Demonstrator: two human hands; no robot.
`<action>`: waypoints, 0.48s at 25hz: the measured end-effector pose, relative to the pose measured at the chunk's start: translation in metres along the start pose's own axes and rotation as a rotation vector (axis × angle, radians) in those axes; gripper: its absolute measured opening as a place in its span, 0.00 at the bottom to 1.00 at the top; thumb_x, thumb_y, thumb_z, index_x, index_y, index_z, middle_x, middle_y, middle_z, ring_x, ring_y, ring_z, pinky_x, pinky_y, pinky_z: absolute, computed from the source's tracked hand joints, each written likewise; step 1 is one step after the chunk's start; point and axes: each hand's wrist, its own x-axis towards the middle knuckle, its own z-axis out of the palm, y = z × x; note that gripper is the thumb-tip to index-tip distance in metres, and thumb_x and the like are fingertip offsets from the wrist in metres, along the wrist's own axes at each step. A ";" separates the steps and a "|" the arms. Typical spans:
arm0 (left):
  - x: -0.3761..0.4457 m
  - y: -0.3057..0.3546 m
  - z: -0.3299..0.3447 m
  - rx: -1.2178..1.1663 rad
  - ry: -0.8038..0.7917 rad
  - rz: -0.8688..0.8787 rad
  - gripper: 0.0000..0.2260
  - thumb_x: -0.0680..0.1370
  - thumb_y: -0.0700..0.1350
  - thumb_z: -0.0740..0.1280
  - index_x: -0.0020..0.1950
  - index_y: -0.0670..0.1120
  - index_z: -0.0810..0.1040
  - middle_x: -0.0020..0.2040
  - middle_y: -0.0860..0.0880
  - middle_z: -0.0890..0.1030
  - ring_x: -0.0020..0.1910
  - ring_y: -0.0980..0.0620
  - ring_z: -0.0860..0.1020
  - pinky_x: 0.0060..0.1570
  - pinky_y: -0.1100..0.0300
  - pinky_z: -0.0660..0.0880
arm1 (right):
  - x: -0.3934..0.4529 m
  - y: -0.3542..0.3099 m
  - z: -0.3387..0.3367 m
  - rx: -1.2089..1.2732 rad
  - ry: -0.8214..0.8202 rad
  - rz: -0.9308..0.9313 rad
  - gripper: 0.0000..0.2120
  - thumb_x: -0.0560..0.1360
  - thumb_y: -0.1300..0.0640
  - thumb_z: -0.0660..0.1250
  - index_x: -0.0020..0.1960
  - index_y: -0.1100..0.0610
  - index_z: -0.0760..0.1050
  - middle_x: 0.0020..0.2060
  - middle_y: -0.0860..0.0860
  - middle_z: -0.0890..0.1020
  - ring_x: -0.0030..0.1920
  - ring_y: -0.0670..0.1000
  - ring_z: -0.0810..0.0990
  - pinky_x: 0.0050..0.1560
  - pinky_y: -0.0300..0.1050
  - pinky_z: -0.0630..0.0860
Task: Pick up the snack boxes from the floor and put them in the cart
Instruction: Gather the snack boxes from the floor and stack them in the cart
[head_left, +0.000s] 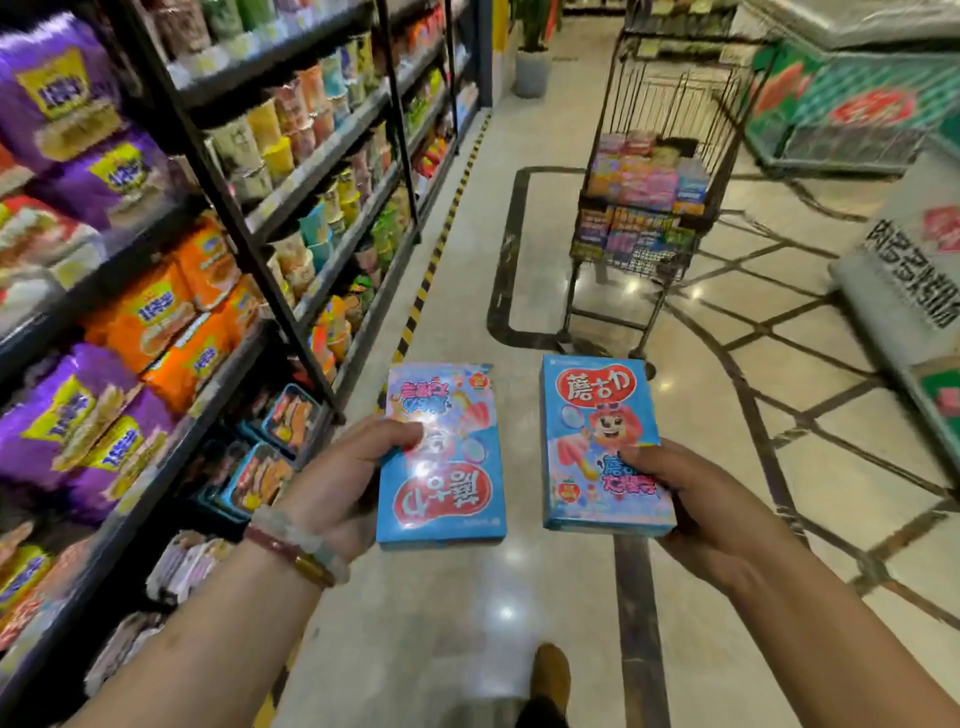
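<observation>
**Two snack boxes held flat, long axes toward the cart**

The left box (441, 457), print upside down, is gripped by the left hand (343, 483). The right box (602, 447), print upright, is pinched by the right hand (691, 499). The cart (649, 171) stands well ahead.

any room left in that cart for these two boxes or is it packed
The cart has bare room in its upper basket above the stacked boxes, between the wire walls. The lower tier looks crowded with boxes. The left hand and right hand each hold one.
</observation>
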 end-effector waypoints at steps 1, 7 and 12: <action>0.019 0.010 0.015 0.003 -0.003 0.005 0.07 0.77 0.39 0.62 0.53 0.40 0.76 0.39 0.39 0.84 0.31 0.43 0.83 0.25 0.50 0.79 | 0.014 -0.017 -0.005 0.000 0.011 -0.010 0.10 0.70 0.63 0.66 0.51 0.62 0.76 0.44 0.59 0.85 0.37 0.54 0.85 0.37 0.46 0.82; 0.117 0.059 0.103 0.031 -0.043 -0.043 0.07 0.77 0.39 0.63 0.54 0.40 0.76 0.38 0.39 0.84 0.30 0.43 0.82 0.24 0.51 0.78 | 0.088 -0.112 -0.034 0.023 0.037 -0.031 0.09 0.69 0.64 0.66 0.49 0.62 0.75 0.40 0.59 0.85 0.34 0.54 0.85 0.33 0.46 0.82; 0.184 0.101 0.159 0.069 -0.087 -0.089 0.15 0.68 0.40 0.68 0.54 0.40 0.76 0.40 0.38 0.84 0.31 0.42 0.83 0.25 0.48 0.79 | 0.144 -0.170 -0.048 0.062 0.106 -0.060 0.03 0.75 0.65 0.64 0.47 0.61 0.76 0.39 0.57 0.85 0.34 0.54 0.85 0.35 0.47 0.81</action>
